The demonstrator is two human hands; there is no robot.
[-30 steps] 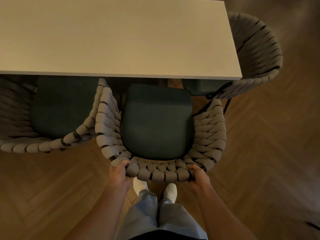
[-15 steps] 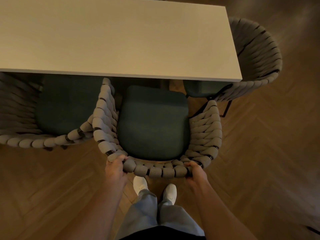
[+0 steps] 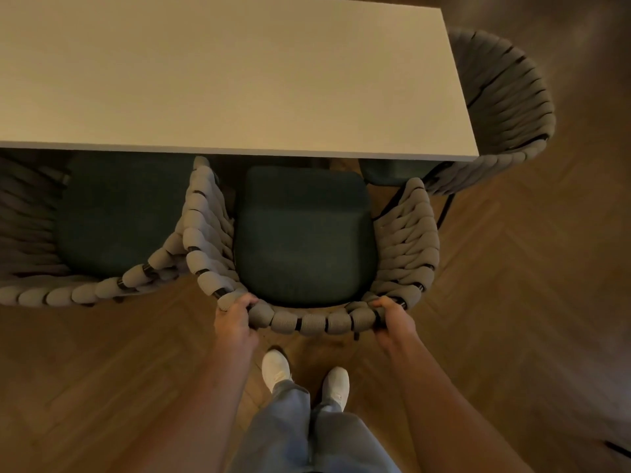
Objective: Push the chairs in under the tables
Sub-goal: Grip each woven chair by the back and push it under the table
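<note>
At chair back: both hands grip the top rail.
Left hand [image 3: 235, 319]: fingers curled over the rail near its left corner, thumb underneath.
Right hand [image 3: 392, 319]: fingers curled over the rail near its right corner.
Middle chair: grey woven-rope armchair [image 3: 307, 322] with dark green seat cushion [image 3: 304, 237]; cushion front just under the near edge of the pale rectangular tabletop [image 3: 222, 80], most of the seat exposed.
Left neighbour: matching rope chair [image 3: 68, 295], its arm touching the middle chair.
Table end: third rope chair [image 3: 502, 107].
Floor: herringbone wood [image 3: 512, 302]; white shoes [image 3: 276, 367] behind the chair.
</note>
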